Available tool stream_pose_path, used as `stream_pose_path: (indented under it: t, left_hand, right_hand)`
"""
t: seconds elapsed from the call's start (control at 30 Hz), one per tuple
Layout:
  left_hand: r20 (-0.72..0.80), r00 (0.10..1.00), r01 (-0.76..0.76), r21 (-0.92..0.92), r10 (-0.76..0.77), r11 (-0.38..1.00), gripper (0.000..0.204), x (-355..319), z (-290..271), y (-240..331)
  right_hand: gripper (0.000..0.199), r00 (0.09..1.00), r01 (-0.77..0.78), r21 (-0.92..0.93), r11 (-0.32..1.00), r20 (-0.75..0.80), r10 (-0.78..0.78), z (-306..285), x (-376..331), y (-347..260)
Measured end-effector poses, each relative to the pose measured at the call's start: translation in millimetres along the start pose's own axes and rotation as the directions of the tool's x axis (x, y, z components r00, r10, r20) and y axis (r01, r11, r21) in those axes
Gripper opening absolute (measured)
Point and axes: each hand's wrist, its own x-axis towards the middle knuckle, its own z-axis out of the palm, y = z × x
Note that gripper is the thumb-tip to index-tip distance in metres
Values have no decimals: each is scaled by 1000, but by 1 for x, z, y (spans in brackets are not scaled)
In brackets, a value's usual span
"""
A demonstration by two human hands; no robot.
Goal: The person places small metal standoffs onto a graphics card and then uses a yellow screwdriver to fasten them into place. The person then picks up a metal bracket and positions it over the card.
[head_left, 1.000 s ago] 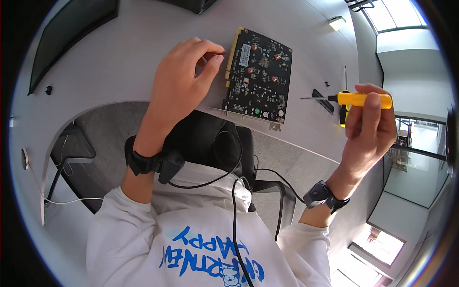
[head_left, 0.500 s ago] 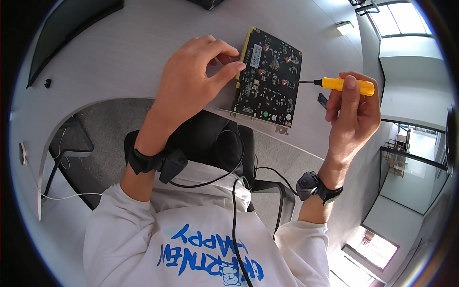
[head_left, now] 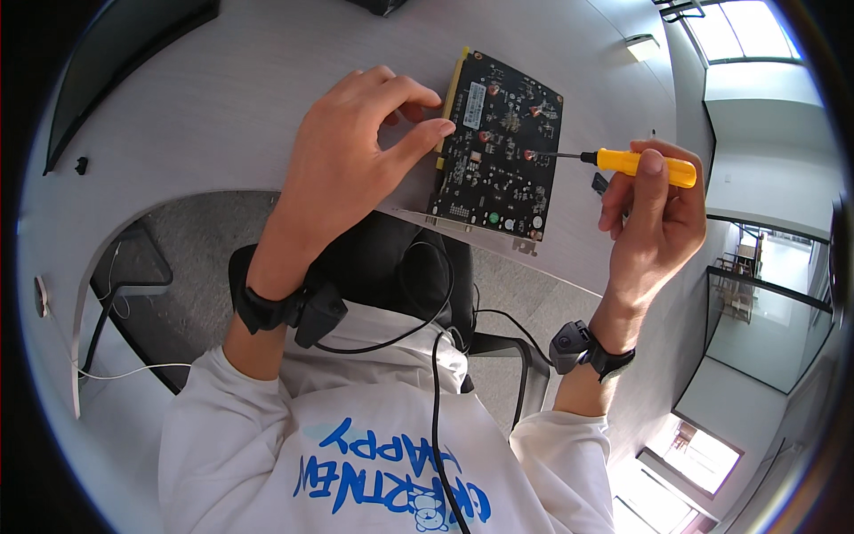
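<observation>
A black graphics card point(head_left: 500, 182) lies on the table with its circuit side up, showing several screws. My left hand point(head_left: 360, 138) is at its left edge, with thumb and curled fingers against the gold-coloured edge side. In my right hand point(head_left: 656, 191) is a screwdriver point(head_left: 645, 166) with a yellow handle, held from the right between thumb and fingers. Its thin shaft reaches left over the card, and the tip is at the screw point(head_left: 529, 155) near the card's right side. A metal bracket point(head_left: 525, 247) runs along the card's near edge.
The grey table point(head_left: 267, 116) curves in toward me, with a black monitor point(head_left: 124, 76) at the far left. A small black piece point(head_left: 82, 165) lies near it. Beside my right hand is a dark object point(head_left: 600, 183). A white box-like item point(head_left: 641, 46) is farther back.
Almost nothing differs. The screwdriver tip stays at the same screw, and both hands and the card shift only very slightly in the picture.
</observation>
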Motion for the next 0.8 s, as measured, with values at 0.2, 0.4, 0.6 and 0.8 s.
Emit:
stream_pose_path:
  t: [0.2, 0.4, 0.6, 0.8]
  left_hand:
    - [-2, 1000, 9, -15, -9, 1000, 27, -1, 0, 1]
    - [4, 1000, 6, 16, -6, 1000, 26, -2, -1, 0]
    - [7, 1000, 16, 22, -16, 1000, 24, -2, -2, 1]
    - [-5, 1000, 18, 6, -18, 1000, 24, -1, -1, 2]
  right_hand:
    - [22, 1000, -15, 22, 1000, 19, 15, -2, -2, -1]
    - [21, 982, 119, -87, 989, 156, -104, -7, -5, -6]
    - [21, 897, 401, -233, 886, 298, -327, -9, -10, -10]
    - [25, 909, 327, -248, 912, 347, -232, -13, -21, -21]
